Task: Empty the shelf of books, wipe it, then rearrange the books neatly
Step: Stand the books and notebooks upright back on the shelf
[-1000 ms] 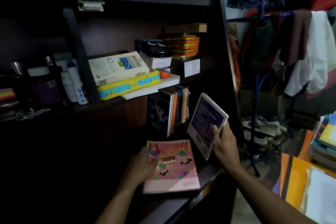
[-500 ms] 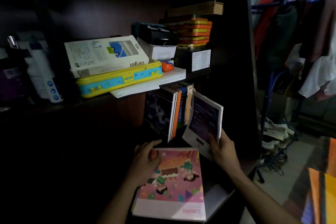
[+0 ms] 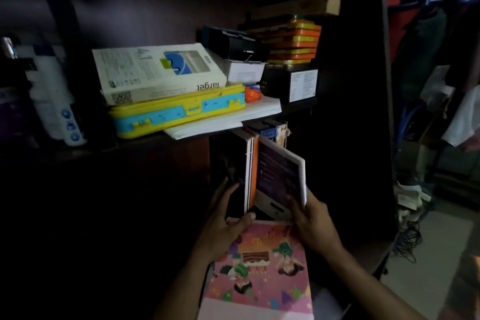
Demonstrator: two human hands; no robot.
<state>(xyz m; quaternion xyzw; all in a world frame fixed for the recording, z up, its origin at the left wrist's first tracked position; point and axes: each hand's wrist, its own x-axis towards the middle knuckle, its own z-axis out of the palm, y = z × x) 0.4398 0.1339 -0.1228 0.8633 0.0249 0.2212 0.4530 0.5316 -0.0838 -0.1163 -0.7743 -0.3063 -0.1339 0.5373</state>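
Note:
A few books (image 3: 250, 166) stand upright on the dark lower shelf, one with a blue dictionary spine (image 3: 270, 135). My right hand (image 3: 311, 221) grips a purple-and-white book (image 3: 279, 176) by its lower edge, upright and tilted against the right side of that row. My left hand (image 3: 223, 223) rests with spread fingers against the left face of the standing books, its thumb on the top edge of a pink illustrated book (image 3: 259, 270) that lies flat on the shelf in front.
The upper shelf holds a white box (image 3: 155, 73) on a yellow-and-blue case (image 3: 179, 112), white paper, a black box (image 3: 291, 83) and stacked orange tins (image 3: 293, 41). Bottles (image 3: 57, 101) stand at left. Clothes on a rack (image 3: 441, 47) hang at right.
My right hand has carried the purple book from mid-air to the standing row. My left hand left the pink book's cover and now rests on the standing books. The camera moved closer.

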